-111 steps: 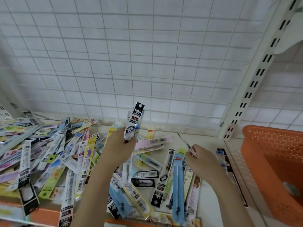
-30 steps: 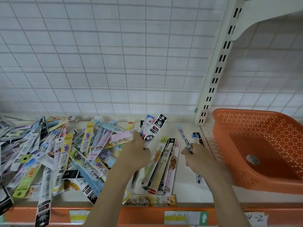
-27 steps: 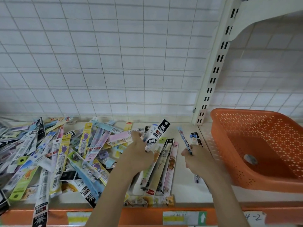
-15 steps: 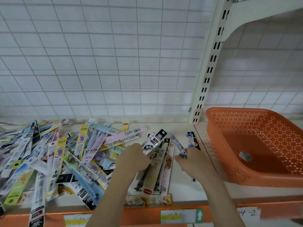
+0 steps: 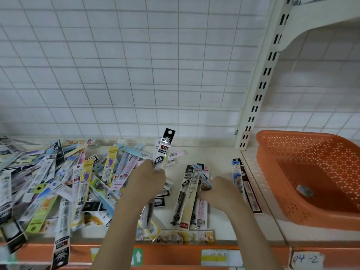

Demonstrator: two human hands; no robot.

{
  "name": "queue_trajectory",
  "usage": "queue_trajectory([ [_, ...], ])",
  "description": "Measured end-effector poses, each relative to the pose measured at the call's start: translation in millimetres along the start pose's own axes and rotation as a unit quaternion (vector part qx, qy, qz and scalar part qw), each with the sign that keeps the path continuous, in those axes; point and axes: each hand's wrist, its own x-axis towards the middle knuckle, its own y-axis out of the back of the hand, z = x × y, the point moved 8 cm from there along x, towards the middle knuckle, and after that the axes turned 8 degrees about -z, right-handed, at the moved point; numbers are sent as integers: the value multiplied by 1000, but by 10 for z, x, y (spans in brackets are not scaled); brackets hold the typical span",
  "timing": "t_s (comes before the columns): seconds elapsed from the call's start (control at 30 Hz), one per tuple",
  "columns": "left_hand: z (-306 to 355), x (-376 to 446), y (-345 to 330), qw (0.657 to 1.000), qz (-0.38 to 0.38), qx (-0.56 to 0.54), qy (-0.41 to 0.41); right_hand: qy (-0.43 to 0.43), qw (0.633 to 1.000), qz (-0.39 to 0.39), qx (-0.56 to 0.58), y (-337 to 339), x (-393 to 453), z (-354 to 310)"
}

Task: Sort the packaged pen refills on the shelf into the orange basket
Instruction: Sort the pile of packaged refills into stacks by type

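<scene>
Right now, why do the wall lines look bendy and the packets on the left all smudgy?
Head view: the wide lens bows the white grid wall and leans the slotted post; the refill pile smears toward the left edge, likely motion blur; light is soft and even, no glare.

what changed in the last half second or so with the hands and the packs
The left hand has lifted its black-and-white refill pack from low and slanted to nearly upright, grip unchanged. The right hand still pinches the thin blue pack, barely moved. The orange basket, the pile and the row of packs between the hands stayed put.
</scene>
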Motion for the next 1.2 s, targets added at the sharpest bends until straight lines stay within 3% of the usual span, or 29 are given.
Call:
queue_trajectory([
  [0.13,62,-72,-129,996,-16,81,-13,-6,999,5,35,41,7,35],
  [0.27,-16,-41,-265,995,-40,95,-12,-6,996,29,87,166,-26,142],
  [0.5,14,-11,-355,994,-39,97,-23,-11,985,52,163,351,-81,366],
  [0.63,-35,2,-340,999,-29,33,-10,-3,977,56,204,408,-129,427],
  [0.8,-1,-3,-330,999,-19,43,-20,6,975,59,215,430,-186,399],
  [1.03,95,-77,-522,983,-38,179,-20,0,978,49,203,408,-246,369],
  [1.2,35,-27,-559,980,-53,191,-3,-1,983,50,179,411,-237,383],
])
